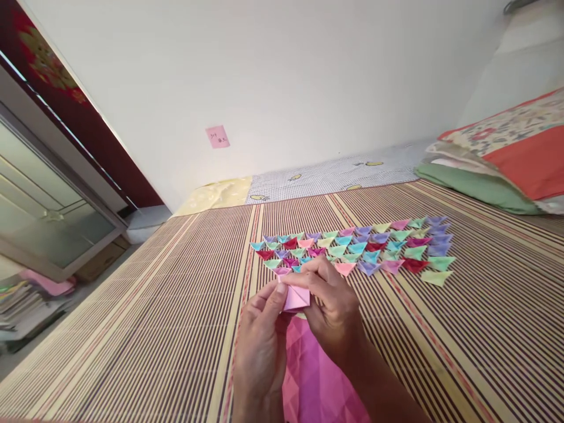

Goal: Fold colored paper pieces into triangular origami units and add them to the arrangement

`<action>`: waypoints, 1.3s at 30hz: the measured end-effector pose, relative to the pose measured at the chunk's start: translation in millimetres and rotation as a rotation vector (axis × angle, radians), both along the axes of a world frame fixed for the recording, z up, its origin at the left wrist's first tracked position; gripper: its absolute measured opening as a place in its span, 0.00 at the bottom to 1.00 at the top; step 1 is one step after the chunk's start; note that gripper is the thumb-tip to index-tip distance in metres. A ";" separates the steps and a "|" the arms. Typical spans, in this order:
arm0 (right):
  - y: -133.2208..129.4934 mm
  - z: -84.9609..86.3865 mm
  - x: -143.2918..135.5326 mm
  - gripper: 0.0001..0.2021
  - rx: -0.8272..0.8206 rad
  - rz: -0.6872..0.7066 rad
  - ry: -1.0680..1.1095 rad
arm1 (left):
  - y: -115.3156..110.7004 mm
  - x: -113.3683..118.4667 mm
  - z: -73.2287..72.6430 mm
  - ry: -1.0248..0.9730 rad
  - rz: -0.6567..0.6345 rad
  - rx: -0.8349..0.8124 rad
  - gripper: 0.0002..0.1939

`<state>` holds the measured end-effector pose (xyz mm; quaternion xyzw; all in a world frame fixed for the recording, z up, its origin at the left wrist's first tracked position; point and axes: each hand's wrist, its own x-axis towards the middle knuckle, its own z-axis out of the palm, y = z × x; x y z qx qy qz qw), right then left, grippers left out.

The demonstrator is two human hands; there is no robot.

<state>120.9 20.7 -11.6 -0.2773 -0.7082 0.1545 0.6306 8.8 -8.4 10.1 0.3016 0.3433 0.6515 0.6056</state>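
Note:
A small folded pink paper (296, 298) is held between my two hands, with crease lines showing on its face. My left hand (261, 329) pinches its left edge between thumb and fingers. On the other side, my right hand (332, 305) grips the paper's top and right, its index finger lying along the upper edge. Just beyond the hands, rows of folded paper pieces (337, 251) in many colours lie on the striped mat (185, 311). Below the hands a pink and purple surface (315, 376) shows between my forearms.
Folded bedding (489, 187) and a red patterned cloth (524, 158) are piled at the right. A checked cloth (317, 176) runs along the wall. The wall bears a pink note (217, 137). Books (22, 305) are stacked at the far left, below a glass-panelled door (48, 205).

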 end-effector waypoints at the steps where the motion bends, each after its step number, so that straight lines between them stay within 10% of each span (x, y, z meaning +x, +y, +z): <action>1: 0.7 -0.6 -0.2 0.23 0.007 0.004 -0.015 | 0.7 -1.0 -0.5 0.000 0.001 -0.002 0.08; 16: -0.6 3.8 0.8 0.03 -0.434 0.200 0.207 | -0.3 -4.7 -13.4 0.179 0.173 0.072 0.09; 31: -2.4 15.3 6.4 0.07 -0.386 0.175 0.096 | -1.6 -5.9 -11.9 0.617 0.261 0.187 0.11; 39: -6.5 16.2 4.3 0.08 -0.468 0.173 0.168 | 0.0 -7.4 -18.9 0.361 0.208 0.055 0.08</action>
